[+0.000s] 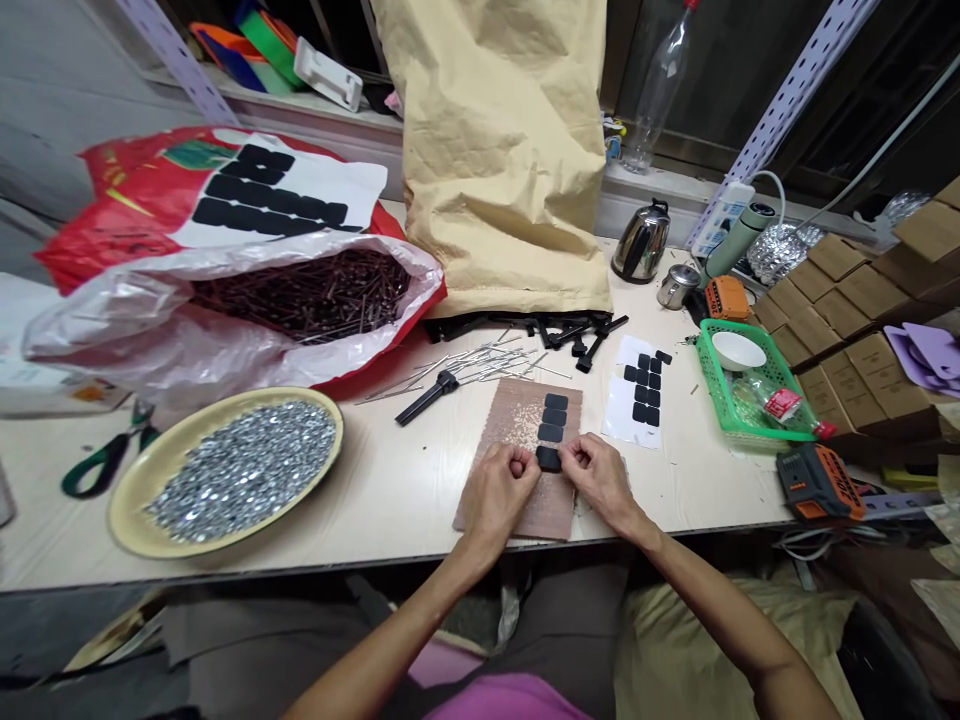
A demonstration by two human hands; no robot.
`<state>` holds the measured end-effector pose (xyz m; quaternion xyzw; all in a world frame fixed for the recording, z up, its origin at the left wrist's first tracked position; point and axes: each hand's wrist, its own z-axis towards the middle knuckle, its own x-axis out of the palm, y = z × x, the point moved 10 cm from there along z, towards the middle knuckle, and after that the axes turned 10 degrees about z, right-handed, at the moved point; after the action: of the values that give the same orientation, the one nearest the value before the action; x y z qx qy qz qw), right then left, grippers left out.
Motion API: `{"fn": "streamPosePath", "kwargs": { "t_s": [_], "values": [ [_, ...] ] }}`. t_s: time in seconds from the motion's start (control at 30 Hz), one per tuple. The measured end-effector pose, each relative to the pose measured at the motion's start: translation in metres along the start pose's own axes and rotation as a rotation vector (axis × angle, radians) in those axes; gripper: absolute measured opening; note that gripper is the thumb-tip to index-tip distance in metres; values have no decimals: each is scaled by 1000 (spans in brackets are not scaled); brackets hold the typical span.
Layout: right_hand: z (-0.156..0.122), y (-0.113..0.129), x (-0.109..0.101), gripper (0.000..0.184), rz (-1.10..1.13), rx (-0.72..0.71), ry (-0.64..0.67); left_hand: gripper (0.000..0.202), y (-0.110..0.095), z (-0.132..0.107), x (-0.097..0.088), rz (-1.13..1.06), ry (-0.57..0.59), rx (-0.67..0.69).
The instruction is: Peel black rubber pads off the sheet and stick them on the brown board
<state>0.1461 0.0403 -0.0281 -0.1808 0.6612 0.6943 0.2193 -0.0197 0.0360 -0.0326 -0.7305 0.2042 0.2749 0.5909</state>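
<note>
A brown board (510, 420) lies at the table's front edge with a column of black pads on it. Both my hands rest on the board's near part. My left hand (501, 488) and my right hand (596, 472) pinch the nearest black pad (548, 459) from either side, fingers curled. Two more black pads (554, 410) lie in line just beyond it. A white backing sheet (637, 405) with several black pads sits to the right of the board.
A yellow dish of silver nuts (225, 470) is at front left, with a bag of dark rods (315, 290) behind it. Loose metal pins (480, 362), black plastic parts (570, 330), a brown paper sack (502, 150), a kettle (641, 242), a green basket (750, 385) and green-handled pliers (105, 460) surround the board.
</note>
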Motion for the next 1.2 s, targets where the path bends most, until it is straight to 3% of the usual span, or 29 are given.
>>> {"fn": "streamPosePath", "kwargs": {
  "t_s": [0.17,0.53,1.2],
  "values": [
    [-2,-2,5,18,-231,82,-32,14,-5,1,4,294,0,13],
    [7,1,4,17,-275,264,16,16,-5,8,9,492,102,-83],
    [12,3,9,19,-323,317,70,16,-3,10,14,507,159,-103]
  ]
}}
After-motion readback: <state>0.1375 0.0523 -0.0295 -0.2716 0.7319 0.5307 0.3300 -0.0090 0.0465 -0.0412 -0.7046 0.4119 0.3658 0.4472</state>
